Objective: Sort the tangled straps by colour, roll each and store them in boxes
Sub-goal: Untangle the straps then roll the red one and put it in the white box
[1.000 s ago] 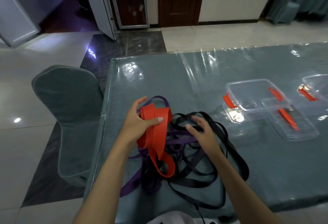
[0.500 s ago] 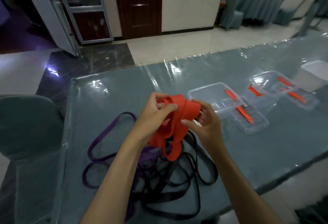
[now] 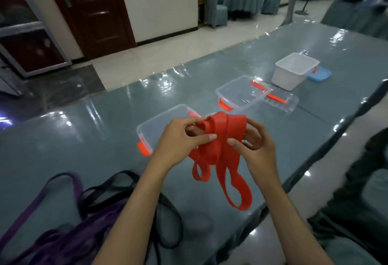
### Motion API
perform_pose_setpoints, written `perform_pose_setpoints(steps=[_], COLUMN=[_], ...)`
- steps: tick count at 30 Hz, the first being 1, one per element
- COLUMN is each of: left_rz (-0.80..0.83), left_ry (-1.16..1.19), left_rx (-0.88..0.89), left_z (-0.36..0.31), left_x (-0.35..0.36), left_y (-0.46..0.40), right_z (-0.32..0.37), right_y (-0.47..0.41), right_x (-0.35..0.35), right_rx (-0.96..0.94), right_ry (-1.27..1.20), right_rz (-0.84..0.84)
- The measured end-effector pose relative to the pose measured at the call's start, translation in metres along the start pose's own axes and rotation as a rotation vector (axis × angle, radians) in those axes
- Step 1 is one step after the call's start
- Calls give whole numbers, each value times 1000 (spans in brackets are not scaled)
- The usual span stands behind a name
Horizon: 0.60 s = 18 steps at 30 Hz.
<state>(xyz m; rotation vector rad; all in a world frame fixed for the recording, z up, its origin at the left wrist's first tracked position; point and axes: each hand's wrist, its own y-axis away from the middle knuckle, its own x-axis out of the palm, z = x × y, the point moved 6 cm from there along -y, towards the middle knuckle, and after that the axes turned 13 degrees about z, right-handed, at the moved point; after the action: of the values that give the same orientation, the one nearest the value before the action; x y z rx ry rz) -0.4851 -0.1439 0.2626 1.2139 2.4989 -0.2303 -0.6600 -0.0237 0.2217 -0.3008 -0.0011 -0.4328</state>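
Head view: left hand, right hand both grip red strap, loops dangling below.

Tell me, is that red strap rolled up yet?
Only partly. Both hands hold a few turns of the red strap at the top, while long loops hang loose below.

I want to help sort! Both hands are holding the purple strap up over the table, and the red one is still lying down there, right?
Not quite. The head view shows both hands holding the red strap; the purple strap lies on the table.
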Motion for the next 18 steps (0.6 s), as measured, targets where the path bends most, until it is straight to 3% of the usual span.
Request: perform_pose_setpoints(steps=[7,12,18], left_rz=[-160,39,53], left_ry=[-343,-3,191], left_rx=[-68,89,95], left_z=[-35,-46,-52], left_x=[113,196,270], left_y=[-134,-228,-333], right_z=[-8,-17,-35], right_y=[-44,-77,-131], right_x=[-168,-269,-368], right_rx=[47,58,65], right_ry=[47,50,39], right_rz=[-70,-161,-274])
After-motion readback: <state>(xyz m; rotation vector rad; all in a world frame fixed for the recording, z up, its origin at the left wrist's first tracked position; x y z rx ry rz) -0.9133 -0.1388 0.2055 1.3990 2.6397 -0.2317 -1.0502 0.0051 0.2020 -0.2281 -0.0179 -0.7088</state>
